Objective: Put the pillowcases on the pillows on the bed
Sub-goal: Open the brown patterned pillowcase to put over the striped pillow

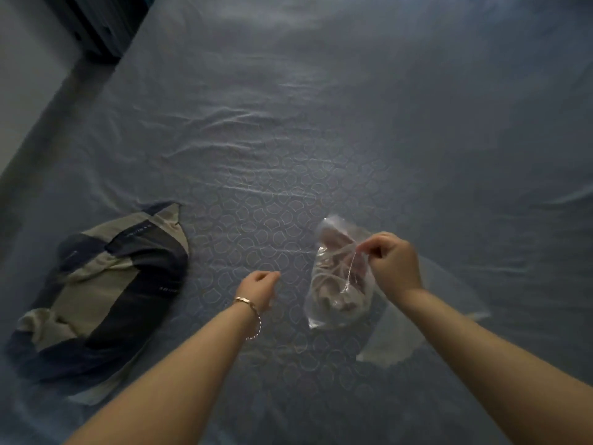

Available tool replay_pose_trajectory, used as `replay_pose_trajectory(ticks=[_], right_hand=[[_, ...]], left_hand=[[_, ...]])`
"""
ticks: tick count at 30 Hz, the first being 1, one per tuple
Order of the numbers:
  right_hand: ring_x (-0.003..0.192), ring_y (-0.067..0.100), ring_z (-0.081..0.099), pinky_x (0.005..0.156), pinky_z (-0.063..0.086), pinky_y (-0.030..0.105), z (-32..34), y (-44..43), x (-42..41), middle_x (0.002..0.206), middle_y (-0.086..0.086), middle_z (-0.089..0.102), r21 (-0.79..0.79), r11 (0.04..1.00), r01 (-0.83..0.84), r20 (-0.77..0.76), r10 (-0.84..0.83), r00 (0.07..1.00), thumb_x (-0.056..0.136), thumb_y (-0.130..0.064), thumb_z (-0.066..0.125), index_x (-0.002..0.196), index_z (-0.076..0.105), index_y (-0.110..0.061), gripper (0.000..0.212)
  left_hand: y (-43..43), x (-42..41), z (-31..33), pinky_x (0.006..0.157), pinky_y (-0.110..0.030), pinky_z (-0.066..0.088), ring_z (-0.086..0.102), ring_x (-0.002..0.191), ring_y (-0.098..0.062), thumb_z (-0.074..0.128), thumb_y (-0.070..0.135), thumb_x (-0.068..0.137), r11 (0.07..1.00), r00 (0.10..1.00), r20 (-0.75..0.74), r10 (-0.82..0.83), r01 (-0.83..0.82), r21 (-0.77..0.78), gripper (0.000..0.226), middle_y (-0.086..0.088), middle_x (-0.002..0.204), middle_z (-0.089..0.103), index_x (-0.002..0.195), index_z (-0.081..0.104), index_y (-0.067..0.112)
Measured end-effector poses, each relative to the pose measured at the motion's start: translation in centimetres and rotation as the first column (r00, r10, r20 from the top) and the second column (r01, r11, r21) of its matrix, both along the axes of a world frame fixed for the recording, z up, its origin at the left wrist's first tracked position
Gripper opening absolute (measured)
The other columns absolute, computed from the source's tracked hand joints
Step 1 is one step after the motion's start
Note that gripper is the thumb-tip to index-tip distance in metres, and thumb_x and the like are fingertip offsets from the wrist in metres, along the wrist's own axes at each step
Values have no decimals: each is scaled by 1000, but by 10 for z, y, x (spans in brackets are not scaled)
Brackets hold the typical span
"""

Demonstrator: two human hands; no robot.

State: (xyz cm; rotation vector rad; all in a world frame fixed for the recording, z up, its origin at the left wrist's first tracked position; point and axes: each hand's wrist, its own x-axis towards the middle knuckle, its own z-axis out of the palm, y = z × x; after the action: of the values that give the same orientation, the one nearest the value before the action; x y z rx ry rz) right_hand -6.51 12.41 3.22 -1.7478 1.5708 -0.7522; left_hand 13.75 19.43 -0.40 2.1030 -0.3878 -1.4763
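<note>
A clear plastic bag [337,277] with folded pinkish-beige cloth inside hangs just above the blue patterned bed sheet [288,139]. My right hand [393,263] pinches the bag's upper edge with curled fingers. My left hand [258,289], with a bracelet on the wrist, hovers to the left of the bag, fingers loosely curled and holding nothing. A crumpled pillowcase [99,290] in dark blue and beige stripes lies on the sheet at the left. No pillow is in view.
A second flat clear plastic bag [417,335] lies on the sheet under my right forearm. The bed's left edge meets a grey floor [29,101], and a dark piece of furniture [102,24] stands at the top left.
</note>
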Motion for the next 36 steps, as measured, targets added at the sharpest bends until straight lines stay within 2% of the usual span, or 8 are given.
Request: replay_pose_trajectory(ticks=[6,9,17,26,29,32,34,36], right_hand=[[63,-4,59,61,43,6,91,52,28,65,-12,60,-60,990,-126,126,133,983,69,24,54,62,68,-16,43],[64,-3,58,61,43,7,125,67,35,65,-15,59,-106,978,-182,108,193,975,68,24,54,61,67,-19,46],[86,18,57,67,34,9,148,73,10,91,5,60,155,970,-186,-287,224,931,77,8,49,82,69,-9,27],[109,22,55,86,49,31,128,69,-14,123,8,53,424,902,-81,-283,217,934,86,-7,53,109,61,-13,26],[120,22,43,91,43,30,138,67,-8,135,12,37,307,951,-13,-49,30,998,79,-14,71,143,26,-18,77],[137,22,17,109,24,40,165,59,3,152,9,9,32,999,-35,14,34,999,65,-25,84,142,-3,-40,117],[141,23,11,112,18,41,181,46,10,154,8,10,-39,989,-141,-113,135,984,63,-35,84,139,17,-46,102],[120,24,44,96,37,26,191,33,18,128,7,50,-29,969,-246,-262,230,937,72,-41,76,115,59,-24,50]], left_hand=[[34,26,68,62,-42,51,58,86,-36,56,74,68,913,906,-419,60,120,391,92,-22,115,52,131,38,10],[51,25,91,61,-30,48,60,63,-25,56,62,75,930,852,-506,133,69,361,61,-13,80,62,101,57,7],[18,13,175,88,-31,41,56,108,-33,50,39,92,959,948,290,-133,197,-203,46,-17,110,60,113,55,-2],[-14,-33,239,53,-26,32,40,58,-13,49,42,91,630,612,657,-441,732,-259,33,5,65,43,69,35,22],[-20,-31,238,58,-28,29,37,57,-16,46,29,95,569,517,737,-435,792,-221,36,5,60,38,64,29,22],[-15,-27,242,51,-18,28,29,48,-9,52,24,91,124,397,850,-345,917,-378,31,14,56,31,66,35,20],[-15,-17,245,46,-13,29,32,47,-8,50,33,88,-133,299,934,-193,936,-327,24,16,60,35,73,39,19],[-16,-5,247,48,-18,36,48,52,-11,53,47,83,-102,220,970,-101,968,-230,25,12,67,48,84,43,24]])
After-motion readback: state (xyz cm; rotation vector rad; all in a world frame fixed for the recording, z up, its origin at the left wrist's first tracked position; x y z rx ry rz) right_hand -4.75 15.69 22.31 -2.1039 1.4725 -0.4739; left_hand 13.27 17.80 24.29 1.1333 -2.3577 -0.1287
